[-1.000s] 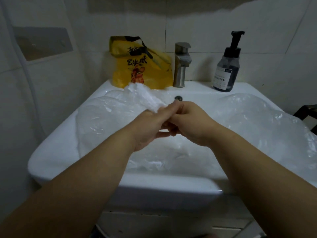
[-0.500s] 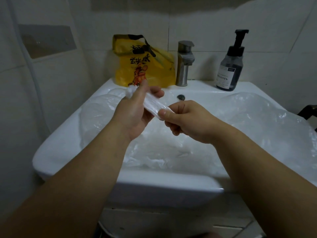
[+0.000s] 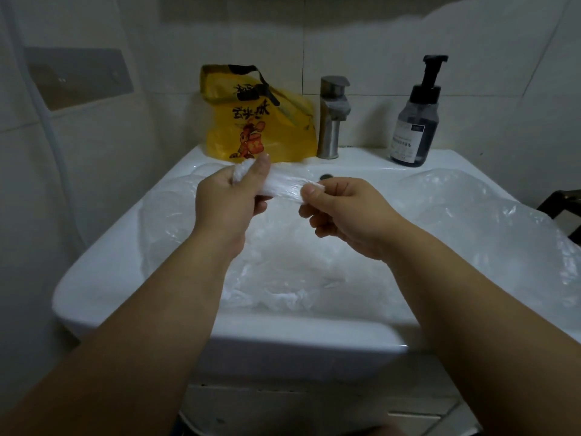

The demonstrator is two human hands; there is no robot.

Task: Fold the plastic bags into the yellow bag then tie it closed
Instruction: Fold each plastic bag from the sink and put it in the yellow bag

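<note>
Although not yet anywhere near the yellow bag (image 3: 261, 127), seems well into the folding step: holding one rolled plastic bag (image 3: 283, 188) as a narrow, tight white strip above the sink (image 3: 103, 294). Gripped at one end by the left hand (image 3: 226, 202), fingers curled round it and thumb raised beside the crumpled tip; pinched at the other end between thumb and forefinger of the right hand (image 3: 342, 212), other fingers tucked under. Held roughly level, drawn straight, clear of the basin. Well behind, on the back ledge just beside the faucet (image 3: 331, 121): the yellow bag, upright but slumped, handles up, apparently untied. Cannot tell how much already sits inside. Plenty left to do, judging by the loose clear bags (image 3: 471, 221) heaped in the basin and spilling over the right rim. Next probably calls for doubling the strip over into a compact bundle, keeping tension so as not to let it spring open, then reaching forward across the basin to tuck it into the yellow bag. Likely needs one hand freed to hold that mouth open. Tying only after clearing the remaining heap.
</note>
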